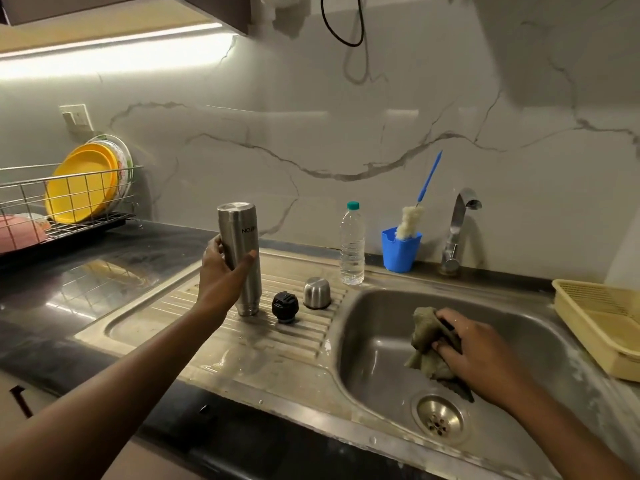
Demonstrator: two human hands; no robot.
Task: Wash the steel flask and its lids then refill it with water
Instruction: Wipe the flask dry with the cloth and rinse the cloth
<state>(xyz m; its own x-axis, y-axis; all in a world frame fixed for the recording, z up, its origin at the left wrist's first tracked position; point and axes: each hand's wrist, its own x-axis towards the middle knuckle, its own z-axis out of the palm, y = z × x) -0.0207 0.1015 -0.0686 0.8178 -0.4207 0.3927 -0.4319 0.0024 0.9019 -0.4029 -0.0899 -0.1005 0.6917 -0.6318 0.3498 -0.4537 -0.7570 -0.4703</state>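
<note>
The steel flask (242, 251) stands upside down on the ribbed drainboard (214, 327), its lettering inverted. My left hand (221, 271) grips it around the middle. Just right of it on the drainboard sit the black inner lid (285, 306) and the steel cap (316, 292), both apart from the flask. Over the sink basin (377, 344), my right hand (474, 351) holds a crumpled green cloth (427, 344) against the basin's inside.
A clear water bottle (352, 244) with a teal cap stands behind the lids. A blue cup (400, 251) holds a bottle brush (412, 216) beside the tap (457, 230). A dish rack (65, 206) with yellow plates is at left, a cream tray (602, 323) at right.
</note>
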